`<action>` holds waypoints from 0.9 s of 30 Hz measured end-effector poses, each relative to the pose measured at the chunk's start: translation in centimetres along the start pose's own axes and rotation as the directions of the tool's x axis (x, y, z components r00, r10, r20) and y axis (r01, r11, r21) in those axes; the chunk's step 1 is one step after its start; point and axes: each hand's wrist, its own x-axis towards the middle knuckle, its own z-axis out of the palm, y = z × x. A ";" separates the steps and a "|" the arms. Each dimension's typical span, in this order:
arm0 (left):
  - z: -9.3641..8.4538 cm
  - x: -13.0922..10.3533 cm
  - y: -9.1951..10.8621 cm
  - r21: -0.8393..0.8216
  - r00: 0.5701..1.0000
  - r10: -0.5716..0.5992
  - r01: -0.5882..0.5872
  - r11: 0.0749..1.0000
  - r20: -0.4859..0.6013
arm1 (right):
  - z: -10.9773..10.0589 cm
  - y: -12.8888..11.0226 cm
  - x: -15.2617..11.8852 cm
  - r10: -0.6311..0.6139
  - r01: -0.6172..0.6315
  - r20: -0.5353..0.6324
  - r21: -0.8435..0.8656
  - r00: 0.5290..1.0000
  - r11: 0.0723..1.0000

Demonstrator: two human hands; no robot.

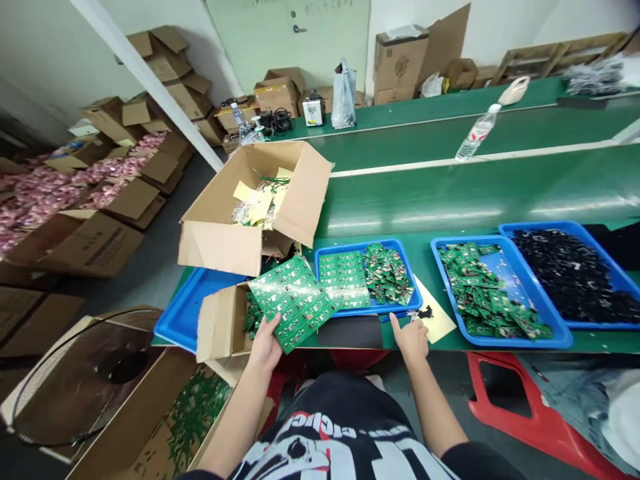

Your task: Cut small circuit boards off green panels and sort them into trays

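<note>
My left hand (pixel 267 345) grips the lower left corner of a green circuit board panel (pixel 293 300), tilted above the bench edge. My right hand (pixel 413 340) is at the bench edge, its thumb apart from the fingers, which are partly hidden. Close to its thumb lies a thin blue tool (pixel 395 317), whose kind I cannot make out. Small black parts (pixel 425 312) lie by its fingers on a yellow sheet (pixel 440 320). Between the hands is a black mat (pixel 350 332). Beyond it, a blue tray (pixel 400 311) holds another board panel (pixel 345 277) and a heap of small boards (pixel 387 273).
To the right stand a blue tray of small boards (pixel 520 343) and a blue tray of black parts (pixel 620 325). An open carton (pixel 220 247) and a smaller box (pixel 215 327) are at the left. A water bottle (pixel 477 133) stands farther back. A red stool (pixel 540 420) is below.
</note>
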 end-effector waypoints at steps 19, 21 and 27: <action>-18.3 -7.5 6.0 -0.049 0.932 0.103 -0.127 0.991 -0.349 | 3.2 -1.0 -1.8 0.225 -0.224 -0.133 0.026 0.965 0.974; -19.8 -7.9 6.3 -0.028 0.926 0.115 -0.133 0.991 -0.359 | 3.1 -0.6 -2.1 0.208 -0.203 -0.142 0.054 0.968 0.978; -23.3 -9.3 7.2 -0.045 0.895 0.121 -0.155 0.987 -0.428 | 0.6 1.4 -2.4 0.214 -0.169 -0.048 0.459 0.976 0.872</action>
